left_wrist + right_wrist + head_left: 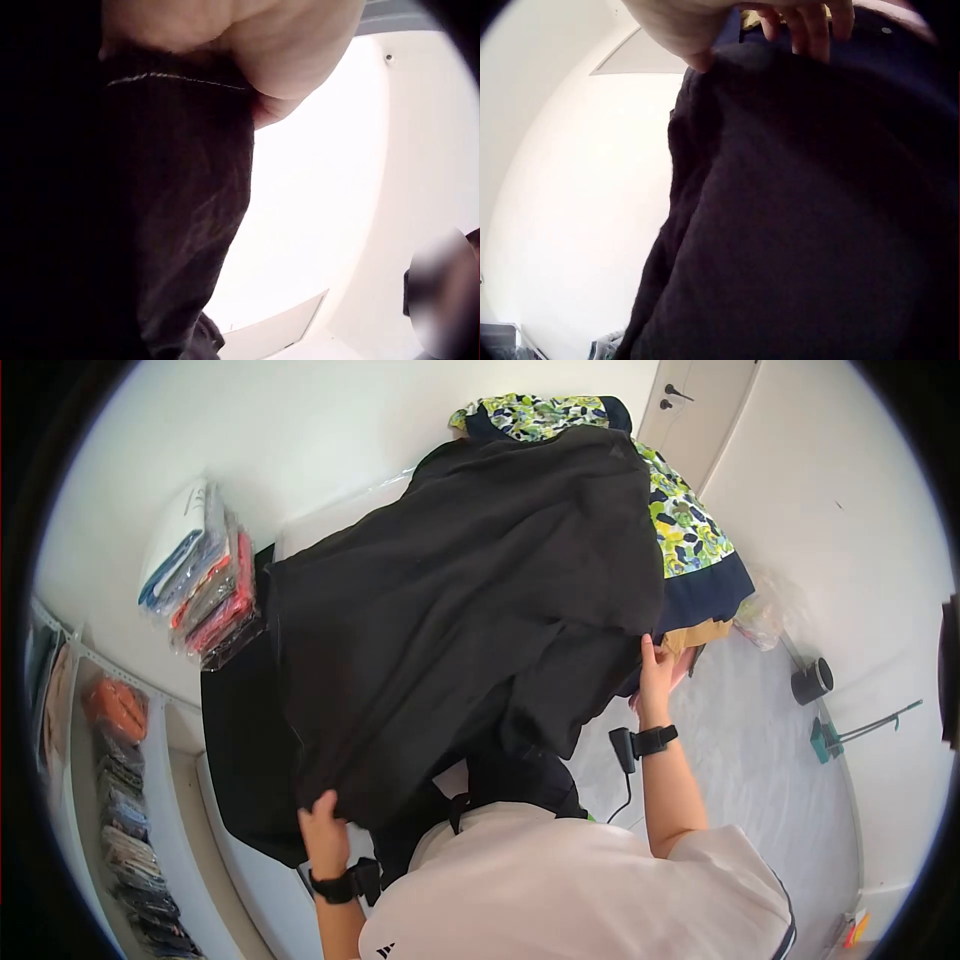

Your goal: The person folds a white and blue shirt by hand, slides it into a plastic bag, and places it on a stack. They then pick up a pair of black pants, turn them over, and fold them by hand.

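Observation:
A large black garment (pixel 470 590) lies spread out before me, wrinkled, with a small dark logo at its far right. My left hand (pixel 325 835) grips its near left corner; in the left wrist view a seam with pale stitching (pixel 157 76) runs just below that hand (pixel 240 37). At the garment's right edge, my right hand (pixel 655 675) pinches the fabric. Seen from the right wrist, the thumb and fingers of this hand (pixel 735 22) are at the top of the black cloth (pixel 802 195), with navy fabric behind them.
Yellow-green patterned clothing (pixel 690 525) with navy borders lies beneath, at the far right. Folded garments in plastic bags (pixel 205 580) are stacked at the left. Shelves (pixel 75 760) hold more bagged clothes. A black bin (pixel 812 682) and a green dustpan (pixel 827 740) stand on the floor.

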A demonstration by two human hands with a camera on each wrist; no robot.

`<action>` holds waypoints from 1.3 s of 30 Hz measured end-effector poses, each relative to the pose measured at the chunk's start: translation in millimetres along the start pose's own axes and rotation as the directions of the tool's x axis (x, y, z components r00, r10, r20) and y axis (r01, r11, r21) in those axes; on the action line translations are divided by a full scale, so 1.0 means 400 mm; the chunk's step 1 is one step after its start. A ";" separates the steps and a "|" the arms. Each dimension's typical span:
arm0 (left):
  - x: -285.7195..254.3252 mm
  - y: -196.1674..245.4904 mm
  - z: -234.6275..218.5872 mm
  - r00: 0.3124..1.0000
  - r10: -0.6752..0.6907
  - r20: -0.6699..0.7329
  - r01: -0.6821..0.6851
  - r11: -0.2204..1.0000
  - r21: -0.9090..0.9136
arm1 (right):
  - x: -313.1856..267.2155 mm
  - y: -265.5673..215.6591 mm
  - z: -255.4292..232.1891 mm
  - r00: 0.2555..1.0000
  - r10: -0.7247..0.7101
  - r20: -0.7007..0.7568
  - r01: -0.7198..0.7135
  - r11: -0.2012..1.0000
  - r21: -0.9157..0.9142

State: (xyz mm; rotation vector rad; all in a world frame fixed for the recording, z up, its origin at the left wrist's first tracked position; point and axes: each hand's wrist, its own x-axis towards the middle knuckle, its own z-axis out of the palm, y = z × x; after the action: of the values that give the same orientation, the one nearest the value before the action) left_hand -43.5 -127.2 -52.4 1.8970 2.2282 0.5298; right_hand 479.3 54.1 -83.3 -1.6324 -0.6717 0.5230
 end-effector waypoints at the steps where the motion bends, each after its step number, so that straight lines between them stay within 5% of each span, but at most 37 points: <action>1: 0.011 0.023 -0.027 0.973 -0.222 -0.063 0.114 0.702 -0.703 | 0.001 0.016 0.001 1.000 0.001 -0.007 -0.001 1.000 0.003; 2: 0.021 0.048 -0.056 0.908 -0.415 0.055 0.058 -0.007 -0.998 | 0.000 0.039 0.004 0.998 0.059 0.031 -0.060 0.996 0.063; 5: 0.024 0.076 -0.131 0.925 -0.375 0.063 0.038 -0.074 -0.997 | -0.078 0.006 0.024 0.988 0.044 0.148 -0.069 0.983 0.172; 6: 0.027 0.080 -0.138 0.924 -0.377 0.065 0.040 -0.073 -0.997 | -0.107 -0.009 0.032 0.976 -0.034 0.217 -0.017 0.973 0.230; 11: 0.039 0.101 -0.186 0.880 -0.473 0.048 0.085 0.058 -0.995 | -0.140 0.026 0.023 0.844 0.053 0.534 -0.131 0.985 0.109; 13: 0.047 0.112 -0.221 0.859 -0.512 0.030 0.072 0.062 -0.995 | -0.094 0.000 -0.023 0.919 0.036 0.392 0.011 0.993 -0.116; 15: 0.041 0.077 -0.227 0.859 -0.511 -0.018 0.032 0.088 -0.996 | -0.079 -0.144 -0.071 0.971 -0.205 0.124 0.233 0.928 -0.292; 16: 0.029 0.077 -0.232 0.855 -0.518 -0.006 0.047 0.089 -0.995 | -0.001 -0.100 -0.112 0.918 -0.397 -0.003 0.382 0.886 -0.263; 17: 0.015 0.080 -0.245 0.863 -0.252 -0.438 -0.096 0.769 -0.632 | -0.017 -0.179 -0.128 0.888 -0.458 -0.053 0.444 0.881 -0.165; 18: 0.003 0.083 -0.255 0.804 0.247 -0.541 -0.220 0.969 0.114 | -0.044 -0.277 -0.154 0.852 -0.511 -0.110 0.507 0.859 -0.069; 20: -0.025 0.087 -0.262 0.824 0.231 -0.518 -0.261 0.965 0.016 | -0.032 -0.328 -0.212 0.734 -0.664 -0.144 0.668 0.744 -0.022; 23: -0.051 0.106 -0.251 0.846 0.200 -0.494 -0.326 0.928 -0.181 | -0.056 -0.358 -0.294 0.872 -0.461 -0.161 0.488 0.799 0.351; 24: -0.056 0.122 -0.243 0.932 -0.189 -0.309 -0.097 0.692 -0.715 | -0.062 -0.356 -0.314 0.884 -0.439 -0.162 0.467 0.802 0.373; 25: -0.064 0.129 -0.237 0.906 -0.418 0.065 0.151 0.177 -0.973 | -0.056 -0.337 -0.340 0.911 -0.395 -0.114 0.409 0.839 0.360; 27: -0.078 0.108 -0.197 0.875 -0.456 0.160 0.223 0.086 -0.971 | -0.053 -0.303 -0.366 0.938 -0.343 -0.056 0.341 0.877 0.339; 28: -0.083 0.094 -0.178 0.844 -0.475 0.250 0.282 -0.003 -0.959 | -0.059 -0.293 -0.372 0.973 -0.218 0.069 0.177 0.909 0.376; 29: -0.088 0.080 -0.167 0.839 -0.481 0.254 0.289 -0.003 -0.957 | -0.063 -0.286 -0.376 0.976 -0.090 0.196 0.006 0.920 0.392; 32: -0.093 0.067 -0.158 0.809 -0.482 0.335 0.388 0.010 -0.922 | -0.132 -0.346 -0.336 0.947 0.006 0.321 -0.114 0.941 0.319; 34: -0.100 0.098 -0.162 0.894 -0.442 0.081 0.226 0.287 -0.931 | -0.140 -0.355 -0.346 0.944 0.014 0.329 -0.118 0.947 0.299; 35: -0.097 0.128 -0.179 0.891 -0.447 0.082 0.231 0.291 -0.928 | -0.134 -0.351 -0.363 0.952 -0.027 0.304 -0.066 0.954 0.292; 37: -0.095 0.175 -0.230 0.881 -0.453 0.137 0.170 0.032 -0.985 | -0.121 -0.346 -0.406 0.955 -0.053 0.293 -0.031 0.961 0.276; 39: -0.129 0.139 -0.227 0.876 -0.463 0.135 0.187 0.067 -0.980 | -0.125 -0.354 -0.429 0.987 -0.030 0.159 -0.028 0.938 0.346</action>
State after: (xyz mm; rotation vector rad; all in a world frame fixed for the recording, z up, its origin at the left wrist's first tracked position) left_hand -15.0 -184.8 46.7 0.5452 1.4389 1.6441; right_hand 538.7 -90.3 82.7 -1.2654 -0.6573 0.7368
